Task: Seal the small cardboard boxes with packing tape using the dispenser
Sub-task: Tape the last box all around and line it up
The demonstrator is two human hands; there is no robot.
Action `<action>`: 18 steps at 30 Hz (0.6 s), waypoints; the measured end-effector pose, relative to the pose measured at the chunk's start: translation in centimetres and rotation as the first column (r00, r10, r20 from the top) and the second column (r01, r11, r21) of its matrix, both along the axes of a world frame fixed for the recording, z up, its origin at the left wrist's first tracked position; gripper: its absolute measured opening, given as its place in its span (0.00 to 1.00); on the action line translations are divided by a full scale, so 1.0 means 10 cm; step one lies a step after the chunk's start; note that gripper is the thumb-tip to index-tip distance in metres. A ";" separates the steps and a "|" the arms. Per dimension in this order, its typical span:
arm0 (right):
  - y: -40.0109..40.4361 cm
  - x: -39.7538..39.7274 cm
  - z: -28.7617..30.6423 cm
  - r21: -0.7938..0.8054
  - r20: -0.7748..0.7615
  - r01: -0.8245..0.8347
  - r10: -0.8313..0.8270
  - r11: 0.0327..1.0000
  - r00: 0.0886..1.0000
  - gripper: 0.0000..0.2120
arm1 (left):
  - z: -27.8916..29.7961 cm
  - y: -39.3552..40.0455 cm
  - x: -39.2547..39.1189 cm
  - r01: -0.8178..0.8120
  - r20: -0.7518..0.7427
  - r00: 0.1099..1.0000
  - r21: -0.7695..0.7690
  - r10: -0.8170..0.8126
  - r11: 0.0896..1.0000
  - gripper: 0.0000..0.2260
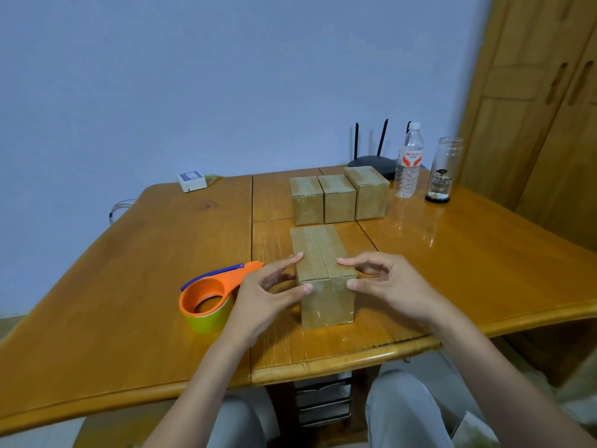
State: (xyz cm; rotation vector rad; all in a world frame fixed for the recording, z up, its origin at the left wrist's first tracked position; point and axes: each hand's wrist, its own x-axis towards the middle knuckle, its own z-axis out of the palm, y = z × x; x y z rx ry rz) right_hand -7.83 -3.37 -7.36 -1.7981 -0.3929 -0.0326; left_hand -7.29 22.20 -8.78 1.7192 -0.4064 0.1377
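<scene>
So at the far left edge of the table there's a little white adapter box, nothing to do with the job. Nearer in, the orange tape dispenser lies flat on the wood with its yellow-green roll, handle pointing right toward the box, and nobody's holding it.

Left hand sits just right of the dispenser: fingers spread and mostly straight, index tip on the top edge of the near box, thumb on the near top corner. More steadying than gripping. The box is in the middle near the table's front edge, flaps folded down, centre seam running away from the camera. It looks shiny, but I can't tell if that seam is taped yet.

Right hand mirrors it on the right side, fingers loosely bent, index tip on the top, thumb at the corner, holding nothing.

My take: keep the flaps pushed flush so the seam shuts tight, hold with one hand, grab the dispenser with the other, start the tape down on the near face and pull straight along the seam.

Further right and back, three boxes are lined up touching, then a water bottle and a glass jar.
</scene>
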 end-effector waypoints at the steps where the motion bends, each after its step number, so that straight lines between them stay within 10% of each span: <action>1: 0.02 0.00 0.00 -0.001 0.010 0.018 -0.018 1.000 1.000 0.19 | -0.01 -0.02 0.00 -0.014 0.004 1.000 -0.007 0.014 1.000 0.25; 18: 0.00 0.00 -0.01 0.029 -0.040 -0.048 0.049 0.998 0.998 0.24 | 0.05 0.03 0.02 0.035 0.003 0.999 0.099 -0.035 0.994 0.28</action>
